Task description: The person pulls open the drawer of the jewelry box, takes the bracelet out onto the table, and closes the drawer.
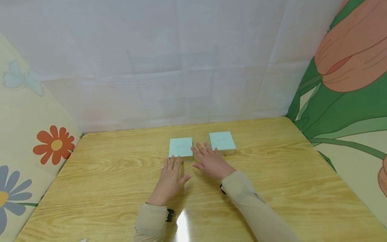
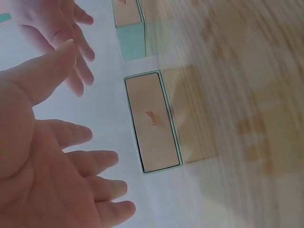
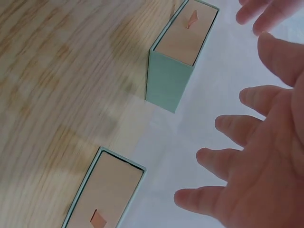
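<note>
– Which step are you at?
– An approach, I'd judge, with no grip made yet: my left hand (image 1: 169, 181) and right hand (image 1: 212, 164) are both spread.
– Where does everything stand?
– The left box (image 1: 180, 146) is just ahead of my left hand, the right box (image 1: 222, 139) near my right, apart on the bench (image 1: 105, 188).
– And the next move?
– Probably it calls for curling a hand round the left box's sides, or pinching its pull tab (image 2: 151, 117)

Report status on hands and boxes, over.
Left hand, right hand: open, empty. Left box, right box: apart on table. No obstruction seen.
</note>
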Action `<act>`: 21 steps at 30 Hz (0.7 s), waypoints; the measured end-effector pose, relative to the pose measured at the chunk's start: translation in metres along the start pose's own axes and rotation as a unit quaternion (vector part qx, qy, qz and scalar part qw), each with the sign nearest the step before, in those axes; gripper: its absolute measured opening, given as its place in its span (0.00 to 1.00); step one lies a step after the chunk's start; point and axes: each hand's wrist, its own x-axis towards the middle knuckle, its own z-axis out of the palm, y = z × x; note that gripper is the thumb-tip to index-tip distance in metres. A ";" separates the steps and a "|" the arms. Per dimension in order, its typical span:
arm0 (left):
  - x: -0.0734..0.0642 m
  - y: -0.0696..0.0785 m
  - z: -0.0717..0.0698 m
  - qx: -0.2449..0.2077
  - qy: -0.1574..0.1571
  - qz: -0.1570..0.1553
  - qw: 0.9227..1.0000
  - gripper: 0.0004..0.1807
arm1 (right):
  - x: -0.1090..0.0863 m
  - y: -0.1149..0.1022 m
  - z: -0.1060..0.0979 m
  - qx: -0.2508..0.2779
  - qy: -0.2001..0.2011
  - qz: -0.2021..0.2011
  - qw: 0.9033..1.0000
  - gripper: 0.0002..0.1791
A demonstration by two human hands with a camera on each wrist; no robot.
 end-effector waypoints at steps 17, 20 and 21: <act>0.000 -0.002 0.000 0.004 0.003 0.000 1.000 0.37 | 0.020 0.001 0.008 -0.015 -0.033 0.012 0.999 0.33; -0.001 -0.001 0.000 0.006 0.001 0.000 1.000 0.37 | 0.025 0.001 0.010 -0.023 -0.041 0.017 0.999 0.33; -0.001 -0.001 -0.001 0.007 0.001 -0.001 1.000 0.37 | 0.026 0.001 0.010 -0.025 -0.043 0.018 0.999 0.33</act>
